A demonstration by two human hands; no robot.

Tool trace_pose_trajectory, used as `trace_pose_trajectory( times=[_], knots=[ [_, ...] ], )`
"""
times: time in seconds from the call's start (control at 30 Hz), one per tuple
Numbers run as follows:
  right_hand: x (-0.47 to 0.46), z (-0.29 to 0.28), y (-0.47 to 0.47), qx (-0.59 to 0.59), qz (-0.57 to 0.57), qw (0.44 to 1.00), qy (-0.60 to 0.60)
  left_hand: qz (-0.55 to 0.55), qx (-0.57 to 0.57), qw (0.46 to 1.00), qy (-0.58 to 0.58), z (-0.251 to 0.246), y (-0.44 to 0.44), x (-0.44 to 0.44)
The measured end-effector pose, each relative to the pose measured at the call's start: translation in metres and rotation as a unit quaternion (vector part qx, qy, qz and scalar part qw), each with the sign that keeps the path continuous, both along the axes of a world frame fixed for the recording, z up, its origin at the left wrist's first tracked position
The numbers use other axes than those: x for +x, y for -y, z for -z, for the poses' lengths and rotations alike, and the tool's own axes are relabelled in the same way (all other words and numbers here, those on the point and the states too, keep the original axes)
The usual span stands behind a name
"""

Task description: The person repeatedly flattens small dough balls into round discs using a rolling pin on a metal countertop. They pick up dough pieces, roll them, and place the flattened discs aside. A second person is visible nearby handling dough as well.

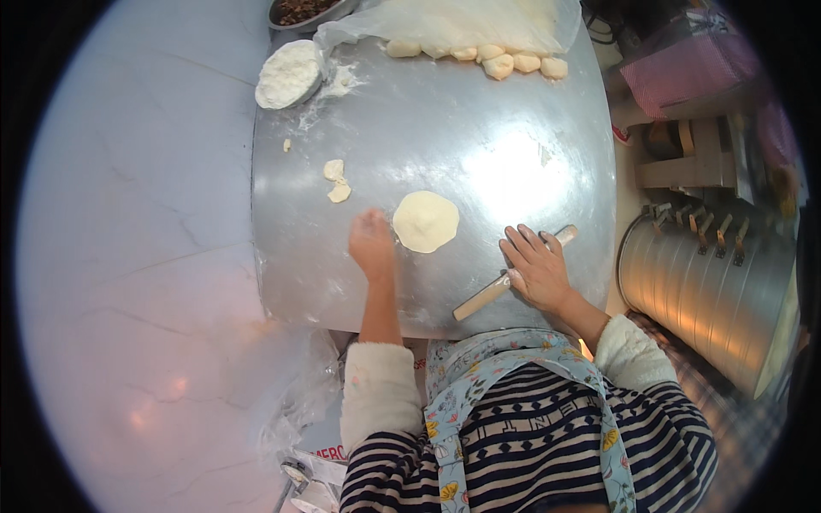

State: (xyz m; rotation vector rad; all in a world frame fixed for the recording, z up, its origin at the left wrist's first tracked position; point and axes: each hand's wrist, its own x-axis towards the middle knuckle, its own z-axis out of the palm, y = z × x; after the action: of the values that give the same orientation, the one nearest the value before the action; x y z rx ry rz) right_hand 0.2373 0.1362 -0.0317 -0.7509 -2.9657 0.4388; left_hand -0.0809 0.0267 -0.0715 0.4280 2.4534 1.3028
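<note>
A flat round of dough (426,222) lies on the metal work surface (410,134), a little raised at its middle. Just left of it is my left hand (372,240), blurred, with its fingers curled in; whether anything is inside cannot be told. My right hand (535,266) lies over a wooden rolling pin (482,299) with its palm on it and its fingers stretched out. The pin slants up to the right, near the front right of the surface. Two small joined dough scraps (337,181) sit beyond my left hand.
A bowl of flour (288,75) stands at the back left corner. Several dough balls (498,66) line the back, partly under a plastic sheet (462,25). A bowl with brown filling (301,11) is behind. To the right stands a metal drum (705,282) with hinged clips.
</note>
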Motion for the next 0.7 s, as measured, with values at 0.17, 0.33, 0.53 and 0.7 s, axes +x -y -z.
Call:
trace_pose_trajectory(
  times=[0.17, 0.33, 0.53, 0.7],
  knots=[
    [-0.006, 0.002, -0.004, 0.009, -0.004, 1.0, -0.022, -0.077, -0.17, 0.966, -0.177, 0.024, -0.011, -0.09],
    [-0.011, 0.002, -0.005, 0.003, 0.011, 0.999, -0.03, -0.012, -0.242, 0.962, -0.125, 0.013, -0.021, -0.101],
    [-0.014, 0.014, -0.008, -0.099, 0.048, 0.988, -0.105, -0.001, 0.119, 0.969, 0.218, -0.017, -0.009, -0.047],
    [-0.066, -0.01, -0.018, -0.561, 0.186, 0.787, -0.176, 0.164, 0.165, 0.918, 0.322, -0.065, -0.015, 0.032]
  ],
)
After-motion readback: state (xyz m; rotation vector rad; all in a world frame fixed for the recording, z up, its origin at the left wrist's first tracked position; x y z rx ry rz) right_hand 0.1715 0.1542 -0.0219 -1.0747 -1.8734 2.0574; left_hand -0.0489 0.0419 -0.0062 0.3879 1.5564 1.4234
